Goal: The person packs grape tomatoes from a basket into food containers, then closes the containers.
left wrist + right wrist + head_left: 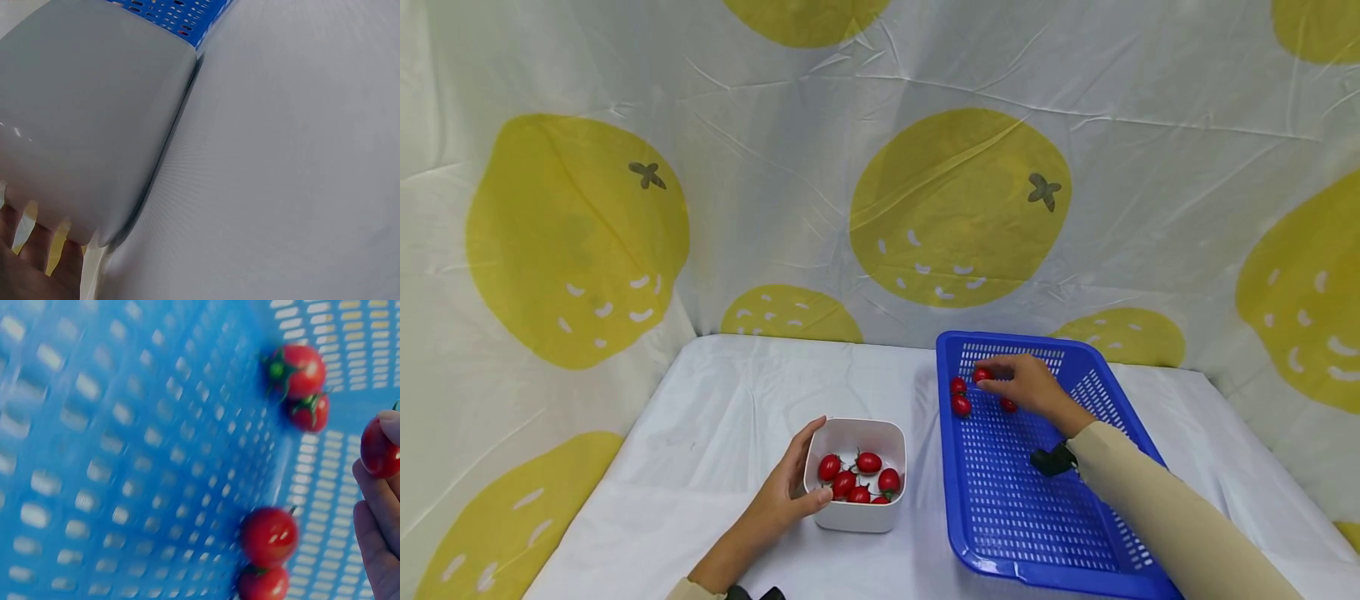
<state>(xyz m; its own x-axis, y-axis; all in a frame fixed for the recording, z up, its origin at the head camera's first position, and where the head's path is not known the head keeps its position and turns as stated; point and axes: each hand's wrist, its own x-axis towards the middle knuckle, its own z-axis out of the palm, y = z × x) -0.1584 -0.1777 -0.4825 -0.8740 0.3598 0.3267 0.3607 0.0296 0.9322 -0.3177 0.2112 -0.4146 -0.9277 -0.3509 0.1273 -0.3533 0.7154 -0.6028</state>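
My left hand (784, 490) grips the left side of a white square container (856, 518), its thumb at the near corner and fingers along the far side. Inside the container lie several red cherry tomatoes (844, 483), some with green stems. Over the far part of a blue perforated basket (952, 475), my right hand (1033, 385) pinches a cherry tomato (379, 450) between thumb and fingers. Beside it in the basket are more cherry tomatoes (269, 537), with a pair (959, 397) near the left wall and another (1008, 404) partly hidden under the hand.
The container stands on a white cloth (730, 417), left of the basket. Behind the table hangs a white curtain (760, 183) printed with yellow lemons. A dark strap-like piece (1052, 460) is at the right wrist, above the basket floor.
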